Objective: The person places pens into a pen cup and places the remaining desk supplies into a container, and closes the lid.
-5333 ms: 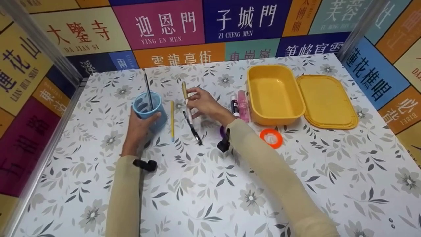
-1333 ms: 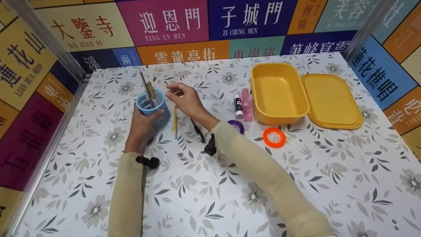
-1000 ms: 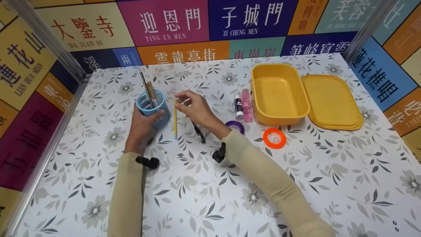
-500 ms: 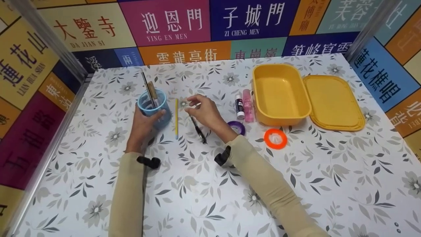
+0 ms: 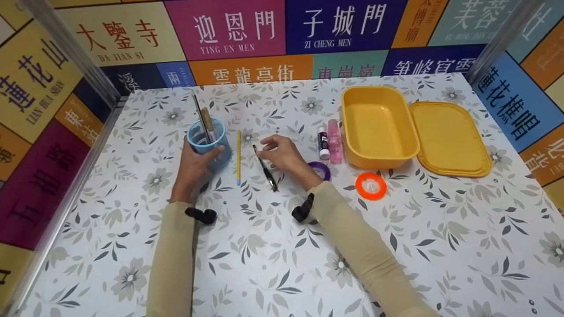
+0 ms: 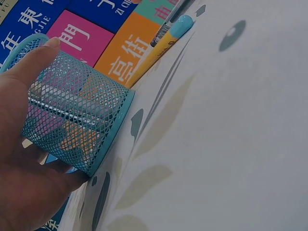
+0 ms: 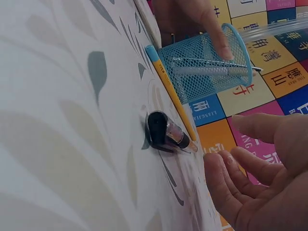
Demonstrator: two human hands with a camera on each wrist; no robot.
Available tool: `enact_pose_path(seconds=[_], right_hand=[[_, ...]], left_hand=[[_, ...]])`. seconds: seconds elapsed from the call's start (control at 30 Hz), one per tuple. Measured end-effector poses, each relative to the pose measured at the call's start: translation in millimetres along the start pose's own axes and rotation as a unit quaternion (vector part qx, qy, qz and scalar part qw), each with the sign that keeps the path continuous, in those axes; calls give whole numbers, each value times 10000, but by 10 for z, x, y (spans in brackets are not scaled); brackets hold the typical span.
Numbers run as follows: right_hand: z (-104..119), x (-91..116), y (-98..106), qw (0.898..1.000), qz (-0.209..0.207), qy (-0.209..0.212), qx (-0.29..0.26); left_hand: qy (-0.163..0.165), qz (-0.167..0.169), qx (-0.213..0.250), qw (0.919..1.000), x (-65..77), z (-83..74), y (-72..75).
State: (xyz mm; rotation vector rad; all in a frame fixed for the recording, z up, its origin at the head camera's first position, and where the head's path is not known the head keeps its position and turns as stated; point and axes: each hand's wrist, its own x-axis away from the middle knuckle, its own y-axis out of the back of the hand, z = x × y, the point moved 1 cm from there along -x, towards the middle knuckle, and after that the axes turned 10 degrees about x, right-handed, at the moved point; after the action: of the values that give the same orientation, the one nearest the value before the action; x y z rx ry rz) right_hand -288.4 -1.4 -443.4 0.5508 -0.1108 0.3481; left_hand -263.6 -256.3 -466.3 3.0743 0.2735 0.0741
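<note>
Your right hand (image 5: 284, 154) has moved rightward since about a second ago, when its fingertips were just beside the rim of the blue mesh cup (image 6: 72, 106); now it is well apart from that cup. From the left, your left hand (image 5: 192, 169) is clamped round the cup, thumb near the rim, and the cup stands upright on the flower-patterned desk (image 5: 255, 264). Inside the cup lean a dark thin stick (image 5: 199, 110) and a tan-topped stick (image 5: 205, 115), both rising above its rim. Just right of the cup lies a yellow pencil (image 5: 239, 154), blue end toward you. Next, farther right of the cup, the black pen (image 5: 266, 171) lies slanted. Your right hand is by its far end, thumb and fingertips apart, holding nothing; you cannot tell whether it touches the pen. Well right of the cup you have the purple ring (image 5: 326, 171), partly hidden by your wrist, then a dark-labelled tube (image 5: 323, 143) and a pink tube (image 5: 335, 143), an orange ring (image 5: 360, 186), a yellow box (image 5: 381, 162) and, farthest from the cup, a flat yellow lid (image 5: 454, 138).
</note>
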Motion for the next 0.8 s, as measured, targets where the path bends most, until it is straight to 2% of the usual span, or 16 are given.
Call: enact_pose_path(seconds=[0.17, 0.37, 0.63, 0.8], right_hand=[[-17, -6, -49, 9989, 287, -324, 191], [-64, 7, -97, 9977, 295, -524, 322], [-34, 61, -119, 9966, 145, -357, 722], [1, 79, -123, 9876, -70, -354, 1531]], left_hand=[[116, -85, 146, 9998, -4, -6, 15], [388, -136, 201, 9990, 33, 17, 15], [255, -76, 247, 9993, 18, -1, 5], [158, -33, 14, 9999, -9, -6, -7]])
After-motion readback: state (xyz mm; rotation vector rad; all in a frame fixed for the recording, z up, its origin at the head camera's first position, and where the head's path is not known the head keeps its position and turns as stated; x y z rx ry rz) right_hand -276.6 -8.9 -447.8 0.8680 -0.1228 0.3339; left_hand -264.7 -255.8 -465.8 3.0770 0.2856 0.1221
